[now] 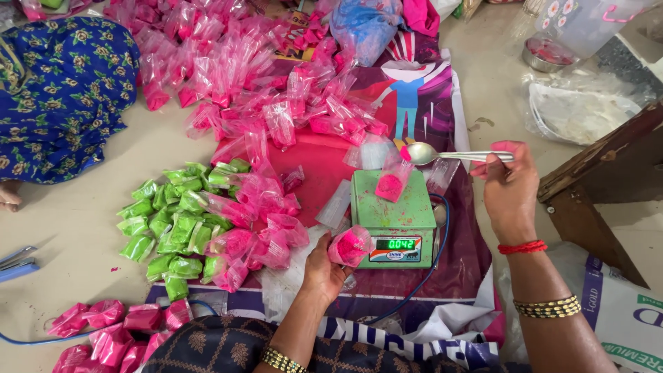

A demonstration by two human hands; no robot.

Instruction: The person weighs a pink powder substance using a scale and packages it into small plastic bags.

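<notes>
Head view: right hand, fingers pinched on the handle of a metal spoon, bowl held just above a small open bag of pink powder that stands on the green scale; left hand, fingers closed around a filled pink bag at the scale's front left corner. Scale sits on a printed mat on the floor; left of it a heap of green packets, beyond it toward the mat's far edge a large heap of pink packets, more pink packets at the near left.
</notes>
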